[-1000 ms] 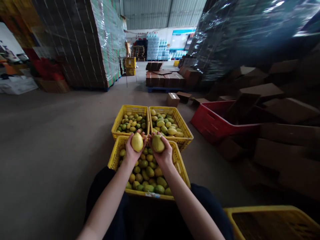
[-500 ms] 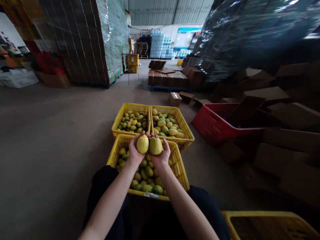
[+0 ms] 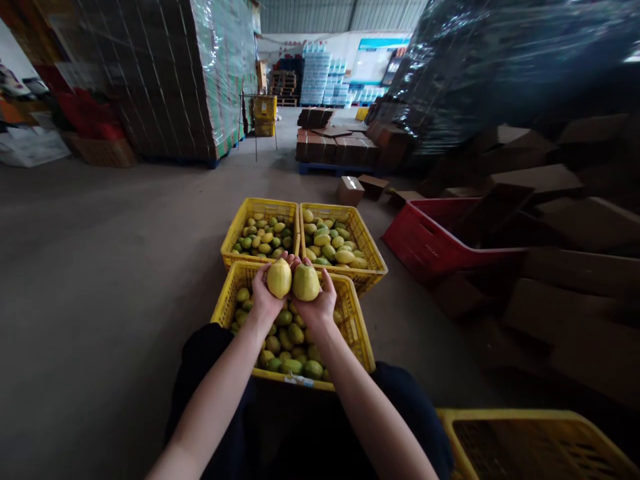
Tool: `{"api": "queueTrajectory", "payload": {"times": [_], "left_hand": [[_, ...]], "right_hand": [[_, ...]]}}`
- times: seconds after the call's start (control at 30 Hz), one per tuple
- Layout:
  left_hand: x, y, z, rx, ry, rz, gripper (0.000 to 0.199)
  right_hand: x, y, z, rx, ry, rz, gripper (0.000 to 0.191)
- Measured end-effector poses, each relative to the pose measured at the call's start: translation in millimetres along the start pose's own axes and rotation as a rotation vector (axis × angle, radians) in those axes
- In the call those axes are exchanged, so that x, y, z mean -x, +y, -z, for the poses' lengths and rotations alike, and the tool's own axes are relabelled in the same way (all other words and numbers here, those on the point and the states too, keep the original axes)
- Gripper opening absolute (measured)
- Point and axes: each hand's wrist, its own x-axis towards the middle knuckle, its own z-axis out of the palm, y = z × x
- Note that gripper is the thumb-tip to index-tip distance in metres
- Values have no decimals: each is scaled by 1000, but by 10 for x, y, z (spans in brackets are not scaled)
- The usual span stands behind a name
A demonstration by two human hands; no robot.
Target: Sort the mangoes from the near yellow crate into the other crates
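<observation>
Over the near fruit crate (image 3: pixel 353 313), cupping yellow fruit (image 3: pixel 279 279) in left hand (image 3: pixel 266 295), greenish fruit (image 3: pixel 306 283) in right hand (image 3: pixel 321 305), close together.

Near crate (image 3: pixel 356 320), left crate (image 3: pixel 233 233) and right crate (image 3: pixel 369 233) each contain fruit; the latter two stand side by side behind the first. Left hand (image 3: pixel 266 301) bears left fruit (image 3: pixel 279 278), right hand (image 3: pixel 319 307) right fruit (image 3: pixel 306 283), just beside each other above near crate. Tub (image 3: pixel 420 243) lies right of right crate. Beyond, boxes (image 3: pixel 336 150) rest on pallet (image 3: pixel 325 169); carton (image 3: pixel 350 191) lies before it.
</observation>
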Motion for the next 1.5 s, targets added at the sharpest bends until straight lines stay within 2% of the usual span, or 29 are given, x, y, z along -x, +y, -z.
{"api": "queueTrajectory", "payload": {"times": [0.3,0.57,0.8,0.9,1.07,1.23,1.37,1.5], "left_hand": [[1,-8,-3,8,34,22,36],[-21,5,12,23,93,40,39],[17,87,26,112,103,64,33],[15,139,43,132,131,48,36],[27,244,112,200,173,69,47],[84,373,148,284,169,123,42],[101,422,127,192,170,14,32],[151,385,124,-43,94,-24,16]], "right_hand": [[-17,-7,2,17,11,2,36],[-88,-43,127,8,-35,-1,33],[-39,-127,124,-4,23,-3,30],[-1,-190,111,-30,37,3,29],[81,-309,154,-35,-60,-42,29],[161,-368,169,31,-129,-20,26],[203,-386,171,170,-76,71,18],[239,-386,172,291,-89,95,24]]}}
